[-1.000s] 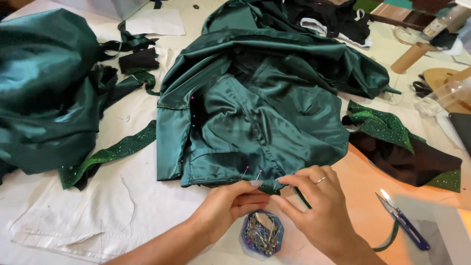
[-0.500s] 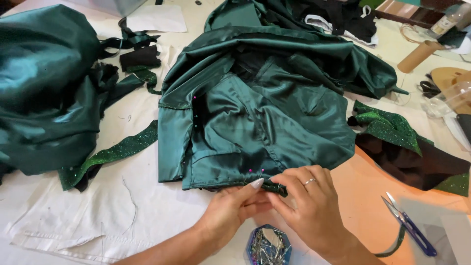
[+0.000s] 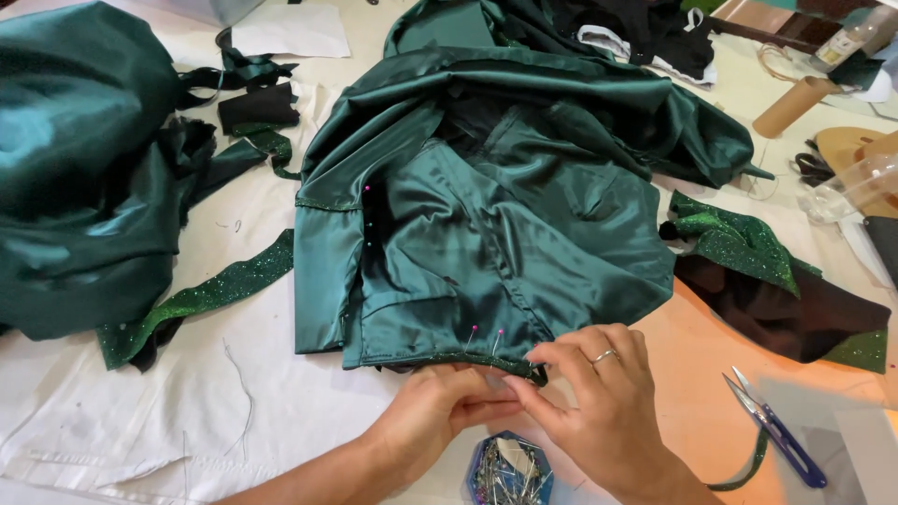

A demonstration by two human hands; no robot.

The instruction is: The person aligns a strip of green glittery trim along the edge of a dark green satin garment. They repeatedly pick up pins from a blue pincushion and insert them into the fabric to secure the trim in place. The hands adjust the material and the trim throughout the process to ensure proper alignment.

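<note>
Left hand [image 3: 440,411], right hand [image 3: 589,397] fingers pinch green garment [image 3: 496,243] hem; pin box [image 3: 510,470] just below.

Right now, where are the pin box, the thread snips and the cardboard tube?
pin box [image 3: 510,470], head view, on the pins inside.
thread snips [image 3: 790,451], head view, blue handle.
cardboard tube [image 3: 790,107], head view, mid-length of its side.

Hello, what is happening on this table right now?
A person is pinning the lower edge of a dark green satin garment spread on the table. The left hand holds the hem from below, and the right hand, with a ring, pinches the edge beside it. Two pink-headed pins already stand in the hem. A small box of pins sits just below the hands, and blue-handled snips lie to the right.
</note>
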